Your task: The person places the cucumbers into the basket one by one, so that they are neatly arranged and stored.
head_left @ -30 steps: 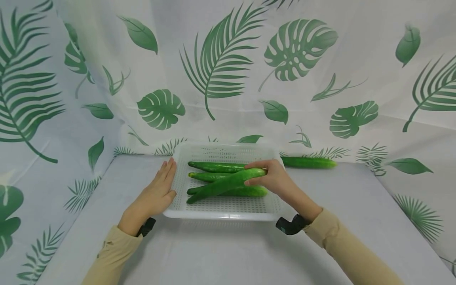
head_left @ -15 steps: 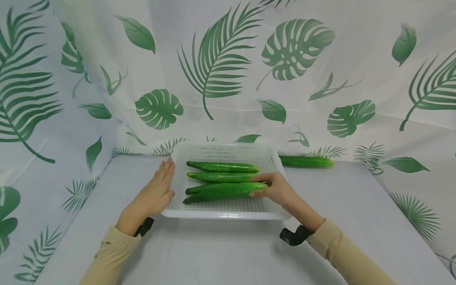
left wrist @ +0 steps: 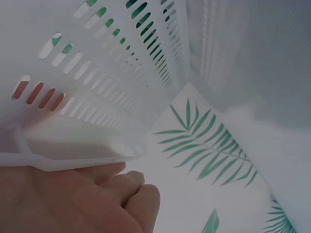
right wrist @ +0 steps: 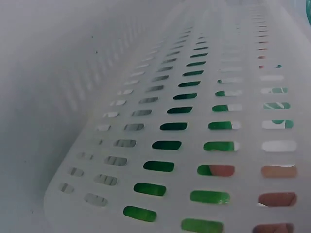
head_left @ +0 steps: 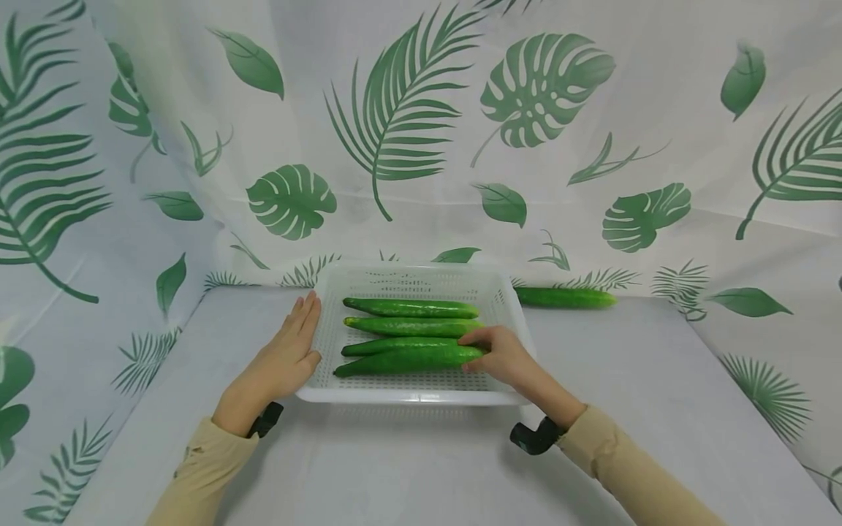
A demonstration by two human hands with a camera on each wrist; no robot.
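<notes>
A white slotted plastic basket (head_left: 421, 397) holds several green cucumbers laid crosswise, side by side. My right hand (head_left: 503, 358) reaches over the basket's right end. Its thumb and fingers pinch the right end of the front cucumber (head_left: 401, 361), which lies against the one behind it. My left hand (head_left: 286, 358) rests with straight fingers along the outside of the basket's left wall. In the left wrist view, that hand (left wrist: 92, 201) lies along the rim, beside the slotted wall (left wrist: 82, 92). The right wrist view shows green cucumber and bits of fingers through the basket's slots (right wrist: 214, 170).
Another cucumber (head_left: 566, 297) lies on the white table (head_left: 421, 467) behind the basket's right side, close to the back cloth. Leaf-printed white cloth (head_left: 421, 146) rises at the back and both sides. Each wrist bears a black camera (head_left: 534, 437).
My right hand has lowered the front cucumber from lying aslant over the others to alongside them, then shifted it slightly left. The left hand has stayed at the basket's side.
</notes>
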